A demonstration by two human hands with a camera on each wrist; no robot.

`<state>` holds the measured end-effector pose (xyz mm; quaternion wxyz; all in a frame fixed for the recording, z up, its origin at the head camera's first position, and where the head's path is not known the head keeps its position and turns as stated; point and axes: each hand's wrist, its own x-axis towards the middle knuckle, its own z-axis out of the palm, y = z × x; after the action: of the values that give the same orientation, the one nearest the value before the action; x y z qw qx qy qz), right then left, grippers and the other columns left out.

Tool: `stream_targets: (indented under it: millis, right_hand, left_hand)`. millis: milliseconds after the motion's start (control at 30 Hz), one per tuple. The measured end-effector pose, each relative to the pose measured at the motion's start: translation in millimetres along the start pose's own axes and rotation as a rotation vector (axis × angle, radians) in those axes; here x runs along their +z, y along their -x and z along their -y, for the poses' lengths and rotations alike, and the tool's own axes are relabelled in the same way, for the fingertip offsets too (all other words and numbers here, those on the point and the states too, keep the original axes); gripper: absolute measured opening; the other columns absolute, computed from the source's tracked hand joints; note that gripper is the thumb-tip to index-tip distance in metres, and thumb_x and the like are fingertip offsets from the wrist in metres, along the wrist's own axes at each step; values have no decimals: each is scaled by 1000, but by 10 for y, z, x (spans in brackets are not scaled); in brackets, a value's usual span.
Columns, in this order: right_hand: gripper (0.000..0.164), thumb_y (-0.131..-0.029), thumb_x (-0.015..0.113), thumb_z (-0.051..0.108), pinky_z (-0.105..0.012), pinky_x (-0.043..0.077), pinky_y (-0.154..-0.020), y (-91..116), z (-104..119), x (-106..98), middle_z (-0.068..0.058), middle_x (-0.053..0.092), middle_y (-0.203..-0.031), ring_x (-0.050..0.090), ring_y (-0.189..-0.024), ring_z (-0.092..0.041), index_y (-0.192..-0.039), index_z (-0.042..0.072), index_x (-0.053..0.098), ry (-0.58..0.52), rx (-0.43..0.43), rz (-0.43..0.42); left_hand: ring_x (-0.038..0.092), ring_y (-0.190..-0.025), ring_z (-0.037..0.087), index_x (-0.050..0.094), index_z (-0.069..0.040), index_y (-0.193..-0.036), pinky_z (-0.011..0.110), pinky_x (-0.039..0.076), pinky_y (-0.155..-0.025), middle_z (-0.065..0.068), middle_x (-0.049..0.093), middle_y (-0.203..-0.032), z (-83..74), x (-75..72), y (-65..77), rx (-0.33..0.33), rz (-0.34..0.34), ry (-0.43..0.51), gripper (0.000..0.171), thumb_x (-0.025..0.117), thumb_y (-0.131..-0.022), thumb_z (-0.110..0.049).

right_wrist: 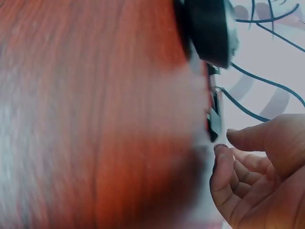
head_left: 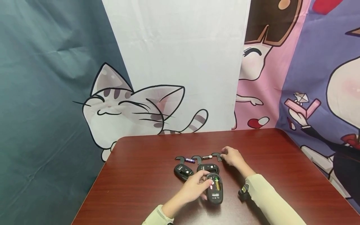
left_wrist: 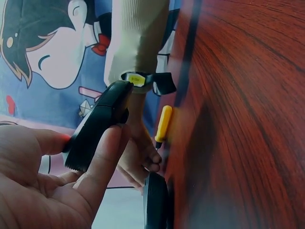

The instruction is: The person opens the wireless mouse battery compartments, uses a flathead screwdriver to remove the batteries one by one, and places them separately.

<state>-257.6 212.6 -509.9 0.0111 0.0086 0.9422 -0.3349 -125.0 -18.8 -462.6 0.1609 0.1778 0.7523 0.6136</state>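
Note:
My left hand point(head_left: 194, 189) grips a black computer mouse point(head_left: 215, 200), its underside turned up. A green and gold battery point(head_left: 217, 183) lies in its open compartment, and a red light glows beside it. In the left wrist view the mouse point(left_wrist: 97, 124) is tilted between thumb and fingers, raised above the table. My right hand point(head_left: 232, 156) is by the rightmost dark battery cover point(head_left: 217, 155), fingertips right at its edge. The right wrist view shows this hand point(right_wrist: 257, 171) with fingers loosely bent, a small gap between thumb and forefinger, and nothing between them.
Two more black mice lie underside up, one at left point(head_left: 183, 172) and one in the middle point(head_left: 208, 168). Behind them are two dark covers, left point(head_left: 180, 158) and middle point(head_left: 197, 158), a purple battery point(head_left: 190, 160) and another battery point(head_left: 207, 157). A yellow, dark-tipped tool point(left_wrist: 164, 124) shows beyond my right hand.

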Motion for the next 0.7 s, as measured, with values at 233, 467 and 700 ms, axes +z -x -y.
stream_targets:
  millis: [233,467,700]
  right_hand:
    - [30,-89,61,15,-28,53,-49,124,-42,-260,-20,64,-102,60,-58,-14,-116,1,56,-73,3,16]
    - [34,-90,60,20,-28,53,-52,268,-150,-451,-17,61,-102,58,-61,-16,-119,4,54,-40,1,-5]
    - [36,-89,62,24,-32,54,-61,402,-197,-589,-18,60,-105,59,-74,-21,-119,4,55,31,-27,-34]
  left_hand:
    - [63,-59,13,54,-10,-123,43,57,-49,4,60,-88,4,-35,-15,-12,-6,-12,38,62,-89,-23]
    - [65,-56,17,52,-6,-127,42,58,-51,6,64,-87,-1,-29,-31,-20,15,8,41,60,-91,-24]
    - [65,-61,16,52,-5,-124,43,58,-51,6,62,-90,15,-8,-56,-11,11,31,39,61,-89,-19]
